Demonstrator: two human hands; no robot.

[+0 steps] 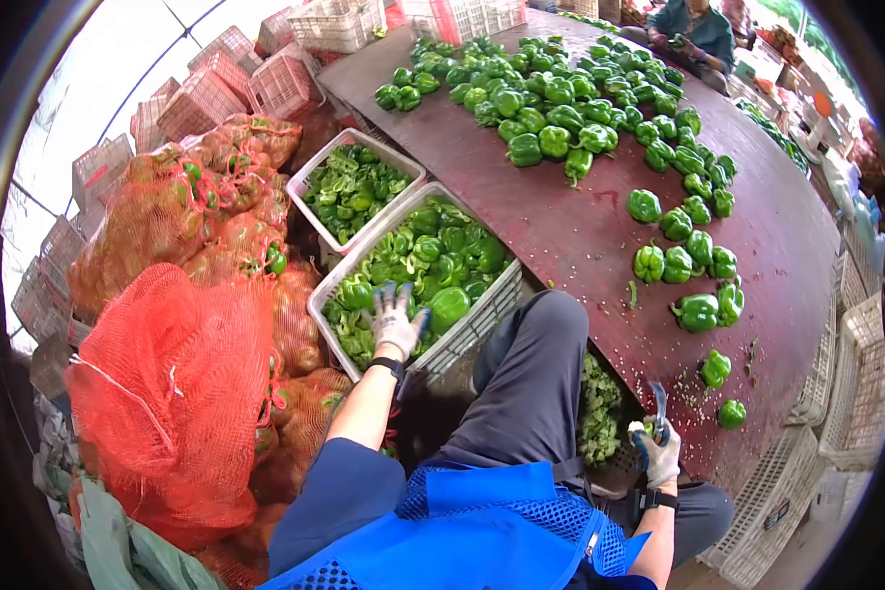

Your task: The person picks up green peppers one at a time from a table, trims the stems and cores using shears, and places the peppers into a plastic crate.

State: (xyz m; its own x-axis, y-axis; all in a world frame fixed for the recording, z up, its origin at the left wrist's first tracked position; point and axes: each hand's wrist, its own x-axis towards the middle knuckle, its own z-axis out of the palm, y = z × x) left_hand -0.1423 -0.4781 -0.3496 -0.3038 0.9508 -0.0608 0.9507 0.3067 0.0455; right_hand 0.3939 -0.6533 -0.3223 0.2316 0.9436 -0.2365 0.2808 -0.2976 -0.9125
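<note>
My left hand (394,324), in a grey-and-blue glove, reaches over the near crate (474,324) with its fingers spread, touching or just above the cut green peppers inside. A large whole-looking pepper (449,308) lies just right of its fingertips. My right hand (659,455), also gloved, is closed at the table's near edge around a small knife whose curved blade (659,397) points up. A pale green-white piece (641,429), perhaps a pepper core, shows beside those fingers. Nearest on the table are two single green peppers (716,369).
Many whole peppers (560,93) cover the far part of the dark red table (580,236). A second crate (300,202) of cut peppers stands beyond the near one. Red mesh sacks (177,383) crowd the left; trimmings (600,413) lie below the table edge. Another person (693,44) sits across.
</note>
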